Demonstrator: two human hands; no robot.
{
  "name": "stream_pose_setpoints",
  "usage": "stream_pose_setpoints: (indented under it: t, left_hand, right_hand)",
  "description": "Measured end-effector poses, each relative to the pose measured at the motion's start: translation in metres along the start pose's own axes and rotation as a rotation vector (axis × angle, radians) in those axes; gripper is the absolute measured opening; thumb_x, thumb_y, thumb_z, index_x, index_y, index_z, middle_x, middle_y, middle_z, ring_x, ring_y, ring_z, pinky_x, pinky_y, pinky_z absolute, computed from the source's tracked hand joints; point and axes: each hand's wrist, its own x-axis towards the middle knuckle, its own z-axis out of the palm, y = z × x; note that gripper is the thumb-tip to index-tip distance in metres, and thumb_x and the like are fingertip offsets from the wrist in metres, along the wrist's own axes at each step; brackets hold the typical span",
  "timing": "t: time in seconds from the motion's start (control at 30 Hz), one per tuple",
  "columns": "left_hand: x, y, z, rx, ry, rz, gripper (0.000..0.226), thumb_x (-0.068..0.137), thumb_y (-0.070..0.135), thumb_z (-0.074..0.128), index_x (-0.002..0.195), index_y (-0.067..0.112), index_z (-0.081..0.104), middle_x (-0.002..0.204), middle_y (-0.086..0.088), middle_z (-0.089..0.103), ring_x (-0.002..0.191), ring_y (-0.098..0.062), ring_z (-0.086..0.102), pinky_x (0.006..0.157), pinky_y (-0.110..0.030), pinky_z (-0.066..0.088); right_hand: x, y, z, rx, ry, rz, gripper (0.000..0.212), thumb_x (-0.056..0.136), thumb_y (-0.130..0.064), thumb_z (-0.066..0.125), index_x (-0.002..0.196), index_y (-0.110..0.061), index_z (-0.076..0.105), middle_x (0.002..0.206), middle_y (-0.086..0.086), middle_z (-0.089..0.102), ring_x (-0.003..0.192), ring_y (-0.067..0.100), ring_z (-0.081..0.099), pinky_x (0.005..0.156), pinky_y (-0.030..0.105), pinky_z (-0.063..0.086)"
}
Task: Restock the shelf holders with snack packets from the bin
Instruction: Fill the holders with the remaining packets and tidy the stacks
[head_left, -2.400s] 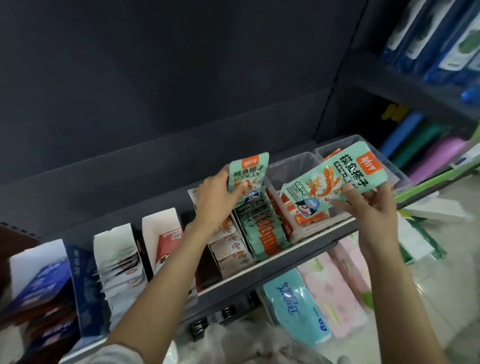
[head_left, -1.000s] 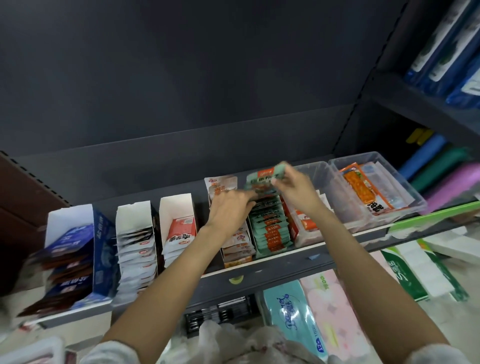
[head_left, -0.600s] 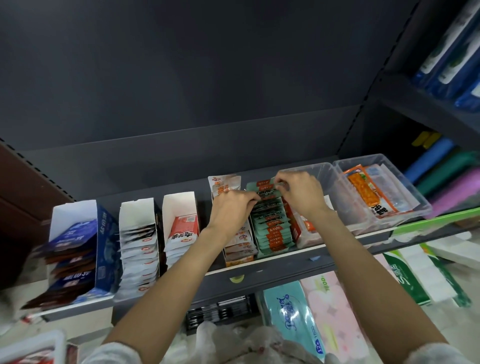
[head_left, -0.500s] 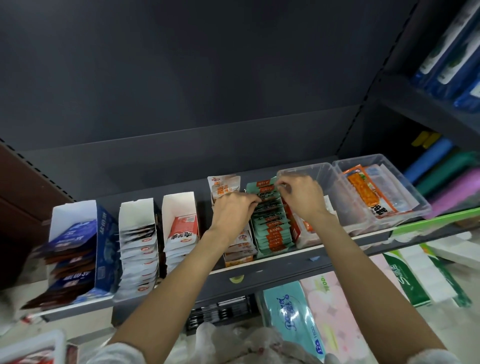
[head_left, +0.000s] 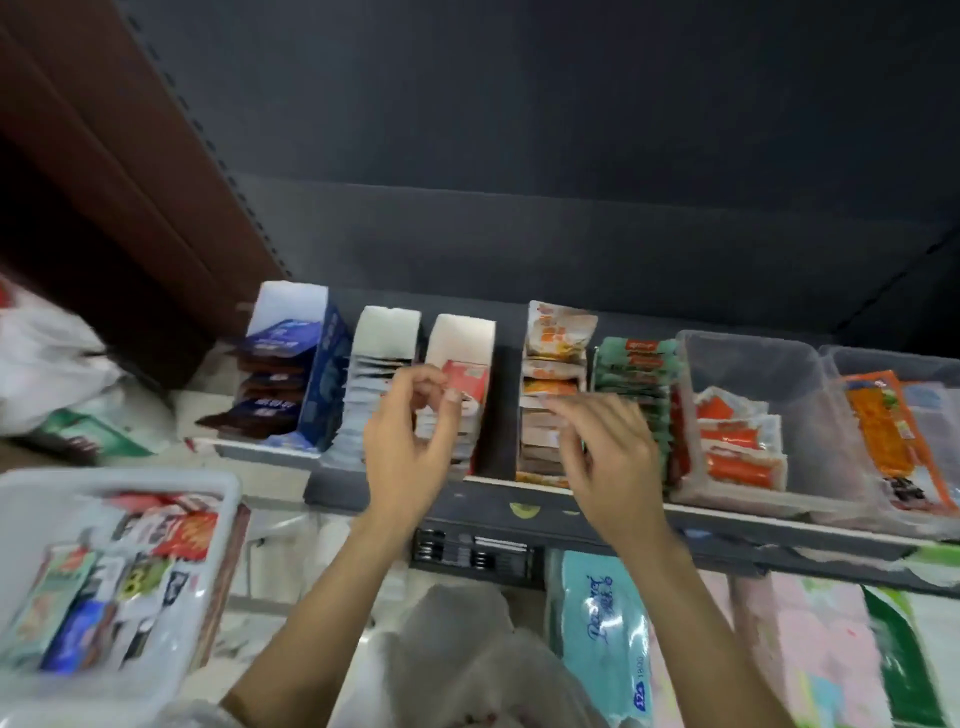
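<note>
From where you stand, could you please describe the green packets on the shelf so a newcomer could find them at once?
Start at the grey shelf and find the two clear tubs at its right end. The green packets stand in a row just left of the nearer tub, behind the right hand. They are the only mint-green stack with orange labels; the stack to their left is white and orange.

bin (head_left: 104, 493) low at left; holders (head_left: 460, 338) in a row on shelf (head_left: 571, 512), tubs (head_left: 753, 358) at right
</note>
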Motion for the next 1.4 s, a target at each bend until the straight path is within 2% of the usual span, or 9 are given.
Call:
stream_pose_setpoints:
  t: [0.13, 0.27, 0.37, 0.47, 0.67, 0.93, 1.17, 1.27, 1.4]
  left_hand:
    - [-0.044, -0.033, -0.073, 0.101, 0.139, -0.171, 0.015, 0.090, 0.030, 0.053, 0.103, 0.024, 0.053, 0.081, 0.012, 0.058, 0.075, -0.005, 0.057, 0.069, -0.018, 0.045]
    - [-0.089, -0.069, -0.155, 0.357, 0.078, -0.336, 0.024, 0.090, 0.035, 0.051, 0.111, 0.026, 0.057, 0.098, 0.020, 0.059, 0.090, -0.004, 0.056, 0.080, -0.022, 0.047]
    - [-0.120, -0.097, -0.213, 0.520, 0.031, -0.461, 0.030, 0.088, 0.031, 0.058, 0.115, 0.019, 0.060, 0.118, 0.009, 0.054, 0.105, 0.000, 0.044, 0.091, -0.010, 0.033]
    - [-0.147, -0.130, -0.264, 0.573, 0.022, -0.638, 0.030, 0.087, 0.024, 0.063, 0.117, 0.021, 0.060, 0.125, 0.001, 0.057, 0.119, -0.017, 0.048, 0.100, -0.030, 0.036]
    - [-0.167, -0.223, -0.361, 0.561, 0.043, -0.850, 0.035, 0.087, 0.015, 0.064, 0.121, 0.014, 0.058, 0.124, -0.009, 0.058, 0.113, -0.028, 0.053, 0.089, -0.030, 0.039]
    - [-0.134, -0.342, -0.433, 0.572, -0.146, -0.948, 0.056, 0.086, 0.017, 0.062, 0.138, 0.012, 0.042, 0.137, -0.015, 0.046, 0.121, -0.032, 0.045, 0.098, -0.042, 0.044]
    - [-0.134, -0.400, -0.431, 0.560, -0.302, -1.014, 0.059, 0.093, 0.032, 0.052, 0.144, 0.014, 0.031, 0.148, -0.011, 0.034, 0.129, -0.032, 0.039, 0.103, -0.048, 0.042]
    - [-0.136, -0.411, -0.427, 0.571, -0.360, -1.031, 0.051, 0.095, 0.033, 0.044, 0.141, 0.014, 0.035, 0.147, -0.011, 0.035, 0.130, -0.032, 0.035, 0.105, -0.046, 0.037]
    - [-0.134, -0.417, -0.427, 0.677, -0.397, -0.998, 0.051, 0.092, 0.035, 0.051, 0.139, 0.020, 0.039, 0.140, -0.014, 0.039, 0.126, -0.032, 0.036, 0.103, -0.043, 0.038]
  right_hand:
    - [-0.008, -0.048, 0.051, 0.190, -0.293, -0.146, 0.027, 0.092, -0.013, 0.048, 0.110, -0.015, 0.068, 0.095, -0.004, 0.071, 0.084, 0.009, 0.061, 0.076, 0.022, 0.047]
    - [-0.017, -0.099, 0.108, 0.262, -0.731, -0.163, 0.027, 0.094, -0.023, 0.046, 0.112, -0.024, 0.067, 0.097, -0.010, 0.072, 0.081, 0.009, 0.067, 0.065, 0.025, 0.050]
    - [-0.033, -0.133, 0.161, 0.288, -1.020, -0.134, 0.024, 0.094, -0.019, 0.052, 0.113, -0.021, 0.066, 0.106, -0.003, 0.070, 0.092, 0.018, 0.065, 0.074, 0.033, 0.051]
    - [-0.047, -0.167, 0.206, 0.301, -1.172, -0.140, 0.026, 0.090, -0.012, 0.056, 0.114, -0.016, 0.066, 0.113, 0.002, 0.067, 0.103, 0.022, 0.062, 0.086, 0.040, 0.049]
    - [-0.064, -0.257, 0.301, 0.292, -1.169, -0.063, 0.033, 0.092, -0.016, 0.056, 0.125, -0.020, 0.058, 0.124, -0.005, 0.060, 0.112, 0.015, 0.056, 0.092, 0.026, 0.044]
    - [-0.067, -0.314, 0.424, 0.065, -1.135, 0.167, 0.044, 0.091, -0.016, 0.060, 0.133, -0.012, 0.047, 0.136, 0.005, 0.048, 0.126, 0.022, 0.043, 0.105, 0.033, 0.036]
    - [-0.093, -0.306, 0.479, -0.190, -1.226, 0.246, 0.076, 0.088, -0.044, 0.059, 0.149, -0.023, 0.020, 0.155, 0.008, 0.022, 0.142, 0.032, 0.018, 0.112, 0.052, 0.028]
    - [-0.104, -0.317, 0.473, -0.286, -1.227, 0.215, 0.070, 0.088, -0.051, 0.056, 0.147, -0.028, 0.025, 0.148, 0.009, 0.032, 0.133, 0.032, 0.032, 0.108, 0.047, 0.032]
    - [-0.112, -0.336, 0.463, -0.293, -1.183, 0.182, 0.062, 0.086, -0.054, 0.059, 0.139, -0.029, 0.037, 0.128, 0.012, 0.048, 0.119, 0.032, 0.044, 0.102, 0.041, 0.035]
